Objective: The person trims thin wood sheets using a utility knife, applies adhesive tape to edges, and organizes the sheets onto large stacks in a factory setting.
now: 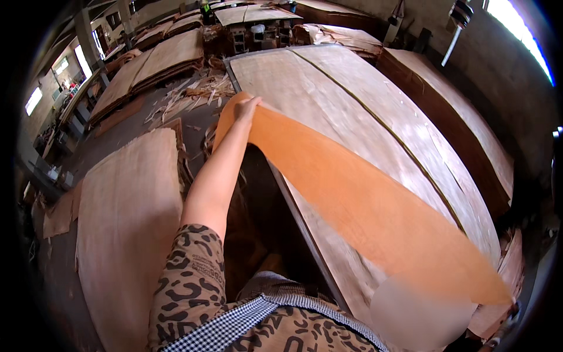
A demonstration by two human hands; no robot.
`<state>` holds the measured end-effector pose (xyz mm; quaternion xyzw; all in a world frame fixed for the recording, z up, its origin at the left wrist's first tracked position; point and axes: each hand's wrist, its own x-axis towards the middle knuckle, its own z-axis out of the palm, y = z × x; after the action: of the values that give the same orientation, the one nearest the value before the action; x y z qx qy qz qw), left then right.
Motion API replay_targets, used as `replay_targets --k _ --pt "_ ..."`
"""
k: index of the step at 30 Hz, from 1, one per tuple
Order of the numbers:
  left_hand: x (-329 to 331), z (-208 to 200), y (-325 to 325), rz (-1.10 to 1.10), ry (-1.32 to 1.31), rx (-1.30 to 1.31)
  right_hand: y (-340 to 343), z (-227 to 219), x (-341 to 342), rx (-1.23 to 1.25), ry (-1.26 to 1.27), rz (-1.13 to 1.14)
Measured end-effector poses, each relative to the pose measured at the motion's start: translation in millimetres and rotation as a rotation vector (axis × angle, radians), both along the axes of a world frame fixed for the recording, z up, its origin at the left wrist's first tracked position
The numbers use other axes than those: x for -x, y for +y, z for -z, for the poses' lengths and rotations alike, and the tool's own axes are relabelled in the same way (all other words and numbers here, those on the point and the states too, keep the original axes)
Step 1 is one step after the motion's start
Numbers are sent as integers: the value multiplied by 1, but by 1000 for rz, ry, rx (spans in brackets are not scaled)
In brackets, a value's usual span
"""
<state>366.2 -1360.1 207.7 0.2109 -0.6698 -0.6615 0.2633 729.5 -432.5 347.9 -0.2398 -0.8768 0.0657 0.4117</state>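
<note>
My left hand grips the far left end of a long orange wood veneer strip, its fingers closed over the edge. The strip's left end curls down past the table edge, while the rest slants across toward the lower right. Beneath it lies a large pale veneer sheet on a table, with a dark lengthwise gap between its panels. Near the strip's right end, a dark, blurred shape shows at the picture's rim; my right hand's fingers cannot be made out there. A round blurred patch hides part of the near right area.
A pale veneer stack stands to my left, another stack beyond it. Torn veneer scraps litter the floor between. A long stack runs along the right wall. Further stacks fill the background.
</note>
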Motion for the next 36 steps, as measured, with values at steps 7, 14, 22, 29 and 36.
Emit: replay_targets --k 7,14,22,29,36 --pt "157 -87 -9 163 192 219 -56 52 26 639 212 31" --pt "128 -51 46 130 415 35 -139 116 46 845 326 101" --pt "129 154 -10 91 -102 -591 -217 193 55 1147 372 181" --pt "207 220 -85 -187 -268 -261 -292 273 20 1444 381 274" --pt "190 250 -75 200 -477 -427 -339 364 -1 1725 295 323"
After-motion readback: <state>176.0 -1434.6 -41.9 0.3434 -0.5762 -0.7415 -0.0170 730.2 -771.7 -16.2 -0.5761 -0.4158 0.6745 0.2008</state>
